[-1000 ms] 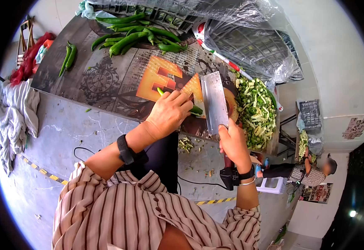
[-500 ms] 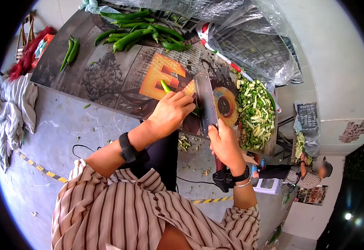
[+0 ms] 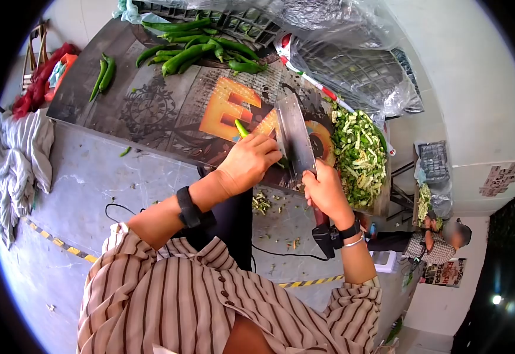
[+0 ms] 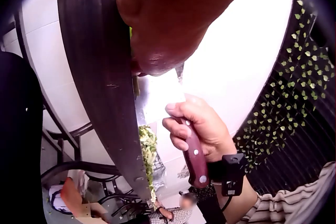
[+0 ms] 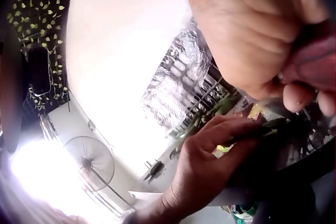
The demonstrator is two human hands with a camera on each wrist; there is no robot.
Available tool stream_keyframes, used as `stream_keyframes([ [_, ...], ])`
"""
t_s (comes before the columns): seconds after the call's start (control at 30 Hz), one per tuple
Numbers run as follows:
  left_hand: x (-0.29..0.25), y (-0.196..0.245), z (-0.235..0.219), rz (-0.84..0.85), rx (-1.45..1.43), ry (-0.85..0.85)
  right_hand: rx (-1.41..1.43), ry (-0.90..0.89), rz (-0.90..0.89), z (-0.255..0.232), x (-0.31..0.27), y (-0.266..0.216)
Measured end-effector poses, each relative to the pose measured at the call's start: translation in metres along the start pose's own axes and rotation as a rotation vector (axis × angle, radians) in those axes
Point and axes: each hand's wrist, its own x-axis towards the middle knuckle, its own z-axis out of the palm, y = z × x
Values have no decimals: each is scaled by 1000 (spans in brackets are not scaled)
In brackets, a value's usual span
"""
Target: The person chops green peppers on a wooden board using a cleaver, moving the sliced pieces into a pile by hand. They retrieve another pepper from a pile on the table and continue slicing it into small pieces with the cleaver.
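Note:
My left hand [image 3: 249, 160] holds a long green pepper [image 3: 241, 128] down on the printed tabletop near its front edge. The pepper's pale end sticks out past my knuckles; most of it is hidden under the fingers. In my right hand [image 3: 329, 192] is a cleaver, its broad blade [image 3: 296, 134] standing beside my left fingertips. The left wrist view shows the fingers wrapped round the dark red riveted handle [image 4: 195, 155]. To the right of the blade lies a heap of chopped green pepper [image 3: 361, 162]. Whole green peppers [image 3: 189, 52] are piled at the back of the table.
Two more peppers [image 3: 103, 76] lie at the table's left. Plastic-wrapped black crates [image 3: 352, 71] line the back edge, with a red-and-white strip [image 3: 322, 87] before them. Grey cloth [image 3: 24, 156] hangs at far left. Another person [image 3: 437, 245] works farther off on the right.
The cleaver has shifted left, then slightly right again, staying close to my left fingers. My left hand has moved a little to the right with the pepper.

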Motion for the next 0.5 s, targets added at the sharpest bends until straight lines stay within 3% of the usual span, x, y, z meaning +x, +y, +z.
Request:
stream_keyframes([
  [0.1, 1, -2, -1, -18, -33, 19, -25, 81, -29, -6, -2, 3],
  [0.17, 0, -1, -3, -13, -46, 9, -103, 200, -230, -10, -5, 4],
  [0.4, 2, -1, -6, -18, -14, -34, -267, 160, -332, -1, -1, 10],
  [0.5, 2, 0, -7, -22, -4, -44, -258, 145, -281, -2, -1, 8],
])
